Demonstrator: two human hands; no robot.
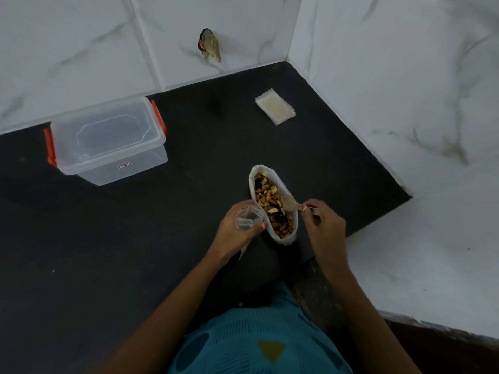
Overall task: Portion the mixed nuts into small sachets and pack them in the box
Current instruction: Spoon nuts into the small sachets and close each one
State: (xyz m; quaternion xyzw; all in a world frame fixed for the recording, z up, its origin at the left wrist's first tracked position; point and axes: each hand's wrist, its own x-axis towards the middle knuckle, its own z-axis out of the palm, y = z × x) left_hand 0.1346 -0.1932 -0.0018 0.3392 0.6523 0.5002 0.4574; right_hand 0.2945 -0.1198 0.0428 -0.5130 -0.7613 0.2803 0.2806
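1 sachet (248, 217) pinched open in left hand (237, 230), beside nut bag (272, 203) on counter (135, 238); right hand (322, 225) gripping spoon (291, 204). Best scooped modestly, tipped straight into sachet mouth. Box (108, 141) well apart, lidded.

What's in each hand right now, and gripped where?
Left hand: small clear sachet, grip around its body just below the open mouth. Right hand: spoon, grip on the handle, bowl over the nuts bag.
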